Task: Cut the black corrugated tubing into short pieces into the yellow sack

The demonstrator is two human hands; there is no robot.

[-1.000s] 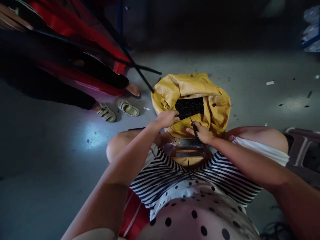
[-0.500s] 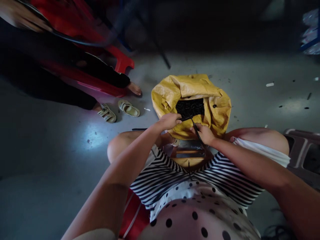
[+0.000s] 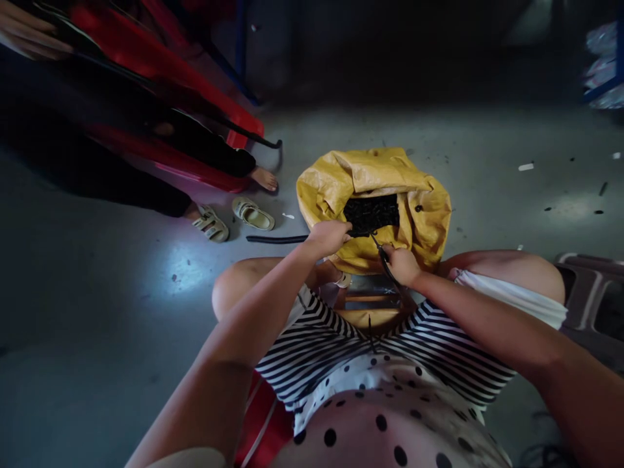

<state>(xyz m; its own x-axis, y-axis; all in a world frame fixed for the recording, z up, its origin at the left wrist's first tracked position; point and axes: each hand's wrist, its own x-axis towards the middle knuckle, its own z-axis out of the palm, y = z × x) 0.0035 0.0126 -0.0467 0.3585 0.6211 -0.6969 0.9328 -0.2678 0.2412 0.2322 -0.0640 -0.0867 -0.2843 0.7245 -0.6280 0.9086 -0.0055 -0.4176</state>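
My left hand [image 3: 330, 238] is closed around a long black strip [image 3: 277, 240]. One end of the strip sticks out to the left over the floor, and a short length shows past my fingers at the bag's opening. My right hand [image 3: 402, 265] grips dark scissors [image 3: 383, 252], their tips pointing up and left near the strip's short end. Both hands are over the near side of a yellow bag [image 3: 380, 170] with its top folded outward. Small black pieces [image 3: 373, 213] fill the bag's opening.
To the left a person in black trousers sits on a red chair [image 3: 238, 123], holding a dark strip. A pair of sandals [image 3: 253, 214] lies by their feet. A brown stool [image 3: 582, 286] stands at my right. White and black scraps [image 3: 526, 167] dot the floor.
More of the black strip now extends left of my left hand. The scissors' tips have shifted slightly. The other person's dark strip has swung down beside the chair.
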